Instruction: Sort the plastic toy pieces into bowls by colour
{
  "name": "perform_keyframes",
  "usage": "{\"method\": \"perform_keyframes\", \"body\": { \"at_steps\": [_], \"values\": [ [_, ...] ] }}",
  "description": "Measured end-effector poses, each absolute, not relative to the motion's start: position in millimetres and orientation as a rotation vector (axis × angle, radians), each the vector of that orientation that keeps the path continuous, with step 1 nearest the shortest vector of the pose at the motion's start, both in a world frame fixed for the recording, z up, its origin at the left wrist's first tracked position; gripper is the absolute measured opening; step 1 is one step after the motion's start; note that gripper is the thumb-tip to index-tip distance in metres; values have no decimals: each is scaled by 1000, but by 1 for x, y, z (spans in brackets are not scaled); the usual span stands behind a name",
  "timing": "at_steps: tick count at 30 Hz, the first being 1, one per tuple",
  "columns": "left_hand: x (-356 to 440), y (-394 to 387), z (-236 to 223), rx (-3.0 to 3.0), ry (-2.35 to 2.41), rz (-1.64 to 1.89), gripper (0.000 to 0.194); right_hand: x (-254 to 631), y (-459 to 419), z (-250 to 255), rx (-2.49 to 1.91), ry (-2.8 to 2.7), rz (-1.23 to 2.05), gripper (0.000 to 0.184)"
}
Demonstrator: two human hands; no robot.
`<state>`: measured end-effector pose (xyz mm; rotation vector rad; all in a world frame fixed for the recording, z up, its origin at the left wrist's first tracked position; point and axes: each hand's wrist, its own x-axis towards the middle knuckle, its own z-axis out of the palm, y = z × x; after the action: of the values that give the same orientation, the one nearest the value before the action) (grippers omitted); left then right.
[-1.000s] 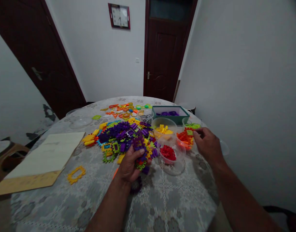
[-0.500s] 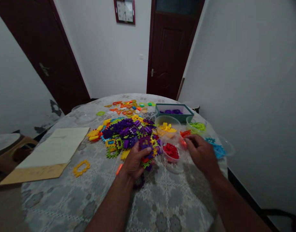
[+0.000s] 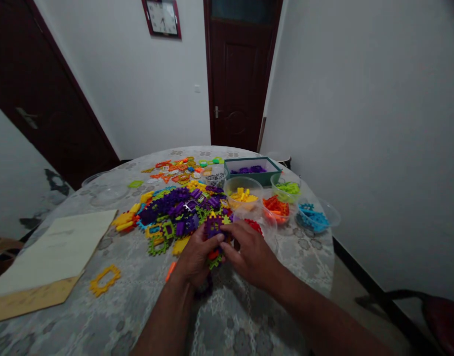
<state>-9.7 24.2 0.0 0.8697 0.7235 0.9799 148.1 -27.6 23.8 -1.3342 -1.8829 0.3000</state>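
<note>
Left hand (image 3: 196,253) clasps purple pieces (image 3: 212,227), long axis pointing forward; right hand (image 3: 251,253), hold unclear

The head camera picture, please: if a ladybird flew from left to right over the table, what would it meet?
White paper → the person's left hand → right hand → blue pieces.

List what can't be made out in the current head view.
Head view:
- Held pieces: count unclear; left hand and right hand cover parts.
- Right fingertips' grip: hidden behind the hand and pieces.
- Red pieces: partly behind the right hand.
- Paper: marks too faint to read; left side cut off by frame edge.
</note>
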Motion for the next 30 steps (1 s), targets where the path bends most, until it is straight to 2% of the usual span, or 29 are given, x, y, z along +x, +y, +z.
{"method": "perform_keyframes", "body": {
  "at_steps": [5,11,18,24,30],
  "values": [
    [-8,25,-1,814,677,1024,49,147,-31,26,-1319,-1841,458,47],
    [-7,26,-4,631,624,984,52,149,-26,16,-1376,-1487,827,42],
    [-10,24,1,663,661,1021,38,153,-24,17,-1205,-1269,1071,35],
    [-11,26,-1,690,722,1015,48,195,-11,38,-1308,-1361,1036,31],
    [-9,27,-2,676,715,1016,47,241,30,66,-1463,-1591,975,21]
  ]
}}
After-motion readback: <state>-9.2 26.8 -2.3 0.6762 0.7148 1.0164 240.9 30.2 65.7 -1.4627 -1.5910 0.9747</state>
